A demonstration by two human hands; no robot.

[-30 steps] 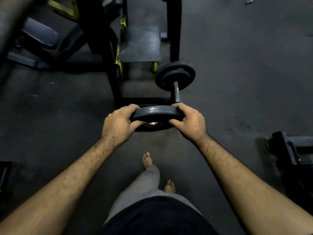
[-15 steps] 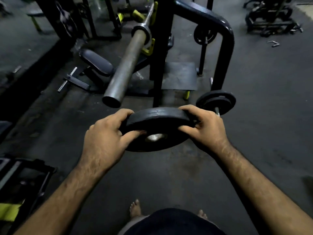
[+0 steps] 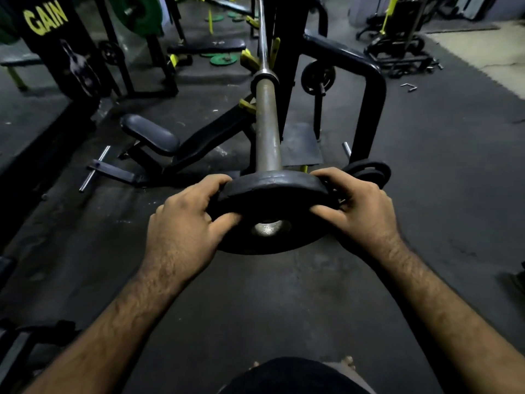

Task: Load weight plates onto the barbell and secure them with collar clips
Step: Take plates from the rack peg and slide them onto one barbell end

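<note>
The rack (image 3: pixel 372 89) carries the bar (image 3: pixel 267 132), whose sleeve runs straight toward me, bare as far as I can see. I hold a plate (image 3: pixel 272 191) upright at the sleeve's near end, its hole (image 3: pixel 270 227) seemingly lined up with the tip; whether it has started on I cannot tell. My left hand (image 3: pixel 184 223) and right hand (image 3: pixel 358 209) each clamp an opposite rim, fingers over the far face, thumbs on the near one. By my reckoning loading has barely begun: slide this on, add more, then clip; I see no collar. Spare plates (image 3: pixel 369 172) sit just beside my right hand on a floor peg, clear of the path.
</note>
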